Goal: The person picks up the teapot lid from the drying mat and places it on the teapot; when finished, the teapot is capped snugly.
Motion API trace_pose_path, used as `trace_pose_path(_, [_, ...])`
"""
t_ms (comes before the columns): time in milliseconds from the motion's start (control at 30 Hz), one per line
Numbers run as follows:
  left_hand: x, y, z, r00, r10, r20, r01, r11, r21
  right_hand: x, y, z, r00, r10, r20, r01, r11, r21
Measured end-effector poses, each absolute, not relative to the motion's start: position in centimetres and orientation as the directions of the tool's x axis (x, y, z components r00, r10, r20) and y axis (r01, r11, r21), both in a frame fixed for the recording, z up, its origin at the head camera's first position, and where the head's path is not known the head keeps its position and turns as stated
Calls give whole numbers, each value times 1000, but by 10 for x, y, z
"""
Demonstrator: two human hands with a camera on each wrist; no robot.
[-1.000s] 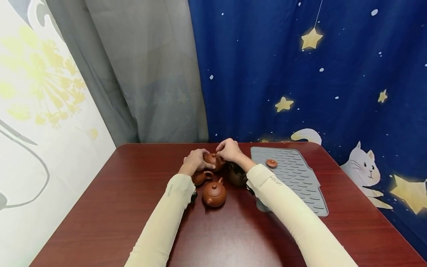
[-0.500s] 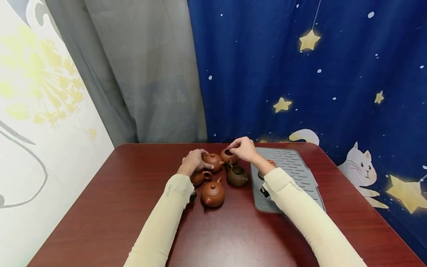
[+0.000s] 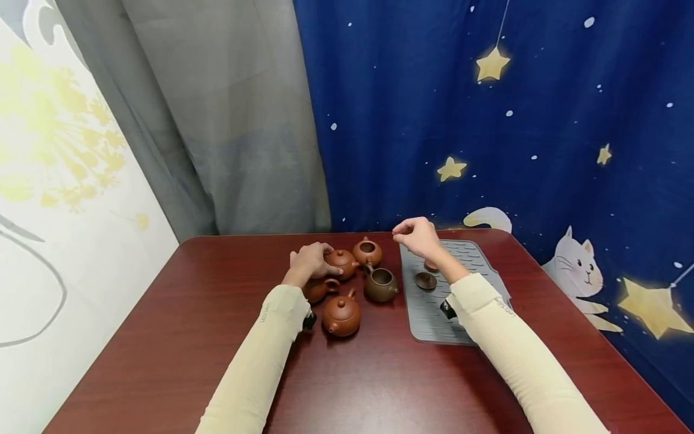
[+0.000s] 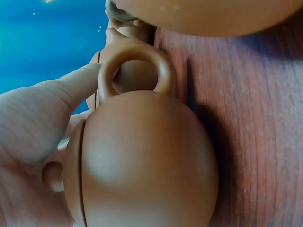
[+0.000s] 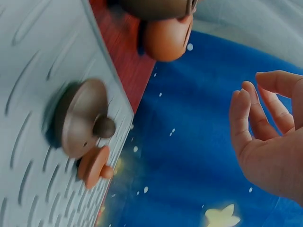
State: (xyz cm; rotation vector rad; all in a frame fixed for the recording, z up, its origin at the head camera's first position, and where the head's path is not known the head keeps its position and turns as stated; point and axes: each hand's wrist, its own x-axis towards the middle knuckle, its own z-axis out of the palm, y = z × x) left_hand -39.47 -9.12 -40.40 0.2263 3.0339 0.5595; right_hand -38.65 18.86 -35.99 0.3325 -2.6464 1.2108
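A dark red wooden table [image 3: 347, 386] stretches beneath both hands. Below the right forearm lies a grey mat [image 3: 434, 319] with short raised ridges. The left hand [image 3: 309, 263] clasps a lidded teapot [image 3: 342, 261], thumb on its near side and fingers on its far side; the right hand [image 3: 422, 238] hovers apart, over the mat's far end, fingers loosely bent and holding nothing. The clasped pot is round-bellied and reddish brown, with a domed lid, a ball knob and a short spout toward the right hand.

Nearer the person than the left hand sits a squat teapot [image 3: 341, 314] of like colour, lid on, spout toward the person. Beneath the left wrist is a partly hidden teapot [image 4: 147, 156], smooth and softly shiny, with a fat loop handle and a lid in place. Between the hands, an olive-brown pot [image 3: 379, 292] shows its dark, lidless mouth; just beyond it an orange-brown pot [image 3: 367, 256] also gapes. By the right wrist, on the mat, rest a dark brown lid [image 3: 426, 281] with a round knob and a smaller-looking orange lid [image 5: 93, 165].
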Motion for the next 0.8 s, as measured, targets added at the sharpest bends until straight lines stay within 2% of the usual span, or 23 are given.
trace_pose_path(133, [-394, -90, -404, -985, 172, -15, 156, 927, 340, -384, 202, -363, -954, -103, 281, -277, 658, -700])
trace_pose_path(467, [-390, -88, -400, -985, 173, -23, 146, 890, 432, -384, 226, -378, -957, -51, 285, -239, 697, -676])
trace_pose_path(800, [-394, -67, -388, -976, 202, 83, 218, 925, 311, -383, 247, -388, -972, -22, 233, -176, 728, -662])
